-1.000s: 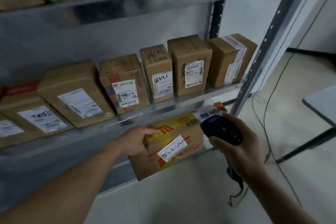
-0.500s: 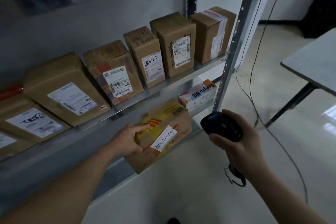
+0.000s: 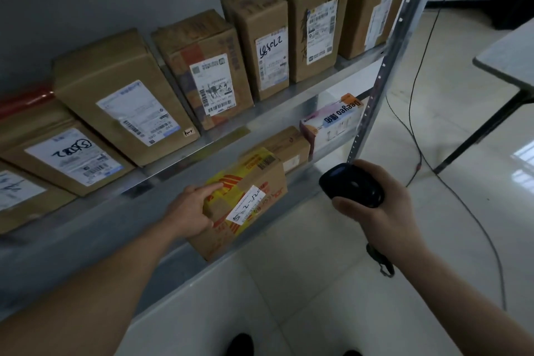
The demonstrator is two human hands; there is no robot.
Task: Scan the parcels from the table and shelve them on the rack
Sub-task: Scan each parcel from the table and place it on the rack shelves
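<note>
**Parcel gripped on the lower shelf, scanner in the other hand**

The left hand [image 3: 187, 215] grips a yellow-and-red printed parcel [image 3: 254, 179] at its left end. The thumb lies on top and the fingers [image 3: 200, 220] curl against the near face. The parcel lies at the front edge of the lower shelf [image 3: 170, 264] of the rack [image 3: 390, 66]. A handwritten white label [image 3: 247, 205] sits just right of those fingers.

To the right, apart from the parcel, the right hand [image 3: 378, 208] holds a black scanner [image 3: 351, 185]. Its fingers [image 3: 345, 208] are wrapped tight round the scanner, whose head points toward the rack.

Just beyond the parcel, on the same shelf, stands a plain brown box [image 3: 286, 147]. Further right is a pink-and-white carton [image 3: 332, 121].

Above the left fingers, the next shelf carries a row of brown parcels [image 3: 268, 46] side by side, their labels facing out. Beyond the right fingers rises the rack's perforated upright. A black cable [image 3: 413, 87] trails across the tiled floor [image 3: 318, 283]. A corner of the counter [image 3: 511, 58] shows well off to the right.
</note>
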